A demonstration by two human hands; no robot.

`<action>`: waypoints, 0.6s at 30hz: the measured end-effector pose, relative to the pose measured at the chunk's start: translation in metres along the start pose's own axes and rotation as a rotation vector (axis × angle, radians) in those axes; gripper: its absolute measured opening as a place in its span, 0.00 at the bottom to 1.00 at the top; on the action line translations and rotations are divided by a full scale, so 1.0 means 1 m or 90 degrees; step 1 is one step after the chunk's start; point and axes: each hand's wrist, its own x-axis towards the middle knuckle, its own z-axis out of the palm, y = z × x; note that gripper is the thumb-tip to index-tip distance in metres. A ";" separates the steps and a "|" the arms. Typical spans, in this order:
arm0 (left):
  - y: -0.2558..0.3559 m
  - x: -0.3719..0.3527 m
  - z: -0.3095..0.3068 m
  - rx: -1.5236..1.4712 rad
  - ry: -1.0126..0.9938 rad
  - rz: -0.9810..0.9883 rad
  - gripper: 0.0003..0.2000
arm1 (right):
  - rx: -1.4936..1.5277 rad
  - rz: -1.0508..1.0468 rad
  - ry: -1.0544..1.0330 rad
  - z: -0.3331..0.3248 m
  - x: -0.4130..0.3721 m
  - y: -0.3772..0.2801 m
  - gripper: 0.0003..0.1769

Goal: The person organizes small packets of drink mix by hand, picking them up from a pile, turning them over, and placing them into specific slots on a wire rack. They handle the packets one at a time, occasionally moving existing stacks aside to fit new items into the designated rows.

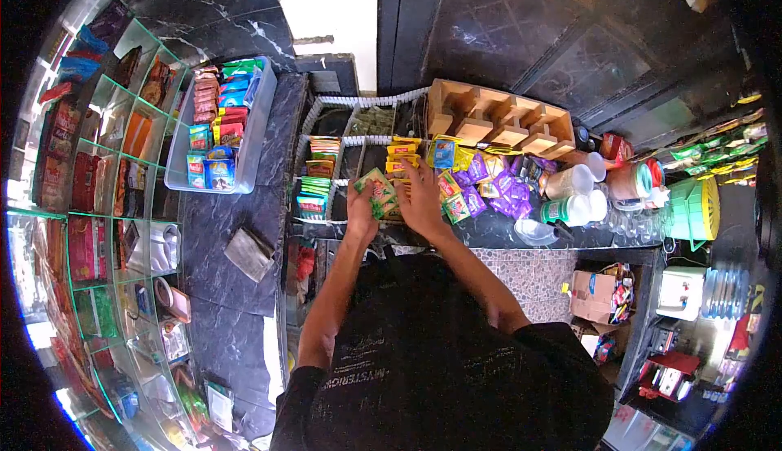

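Note:
Green and yellow sachets are held in my left hand, its fingers wrapped round their left side. My right hand is just to the right, its fingers reaching over the yellow sachets in the white-edged divided tray; what its fingertips hold, if anything, is hidden. Rows of orange, green and blue sachets stand in the tray's left compartments. Right of my right hand, more green and yellow sachets lie beside a pile of purple packets.
Behind the packets is a wooden compartment rack. Plastic jars and a green tub stand at the right. A clear bin of sachets and a folded grey cloth are at the left, near glass shelves.

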 end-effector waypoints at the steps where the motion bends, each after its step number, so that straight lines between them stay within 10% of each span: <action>1: 0.001 0.003 -0.003 0.005 0.001 0.017 0.10 | -0.001 0.000 0.001 -0.001 0.002 -0.002 0.24; 6: 0.027 -0.010 -0.001 0.023 -0.105 0.043 0.13 | 0.312 0.158 -0.316 0.000 0.012 -0.013 0.21; 18: 0.079 0.016 -0.066 0.591 -0.138 0.303 0.11 | 0.290 -0.011 -0.304 0.039 0.029 -0.019 0.16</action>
